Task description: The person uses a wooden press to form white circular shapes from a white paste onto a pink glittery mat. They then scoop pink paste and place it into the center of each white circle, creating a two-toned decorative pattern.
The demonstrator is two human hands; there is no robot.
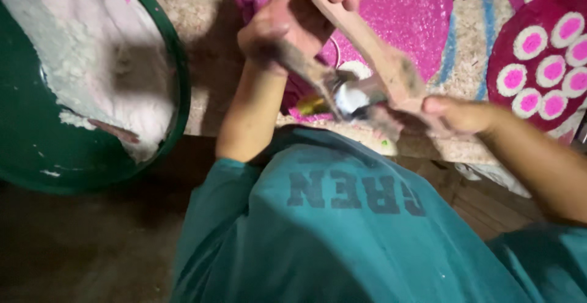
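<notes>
near the top centre our left hand [287,25] grips a brush [306,67] and wooden stick [367,46], our right hand [458,113] pinches the stick's lower end, the green tub [177,95] of white paste upper left looks partly used.

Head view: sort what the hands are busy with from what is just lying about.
In hand:
- left hand holding a brush
- right hand holding a wooden piece; what the blurred silver spot at the brush tip is, I cannot tell

Lying about:
- green tub of white paste
- pink glitter sheet
- pink dotted discs
</notes>
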